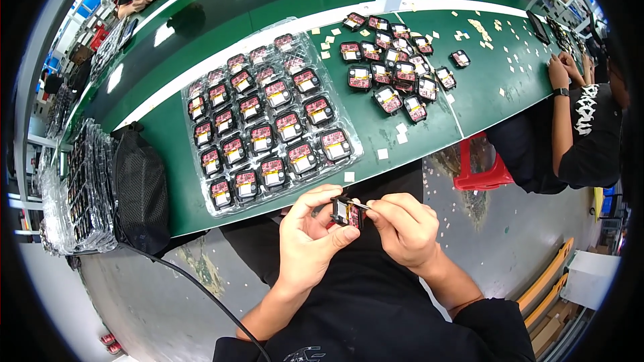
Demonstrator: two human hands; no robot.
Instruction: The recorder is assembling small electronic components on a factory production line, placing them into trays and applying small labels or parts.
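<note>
Left fingers [344, 234] pinch the small black-framed module [343, 212] between thumb and forefinger, right fingers [384, 213] clasp a slim tool [360, 205] at its near edge; steady bracing and light pressure seem best.

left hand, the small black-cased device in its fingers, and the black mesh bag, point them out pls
Left hand [306, 231]: head view, on the middle of the hand.
Small black-cased device [345, 212]: head view, near the middle of its visible face.
Black mesh bag [139, 191]: head view, on its side.
</note>
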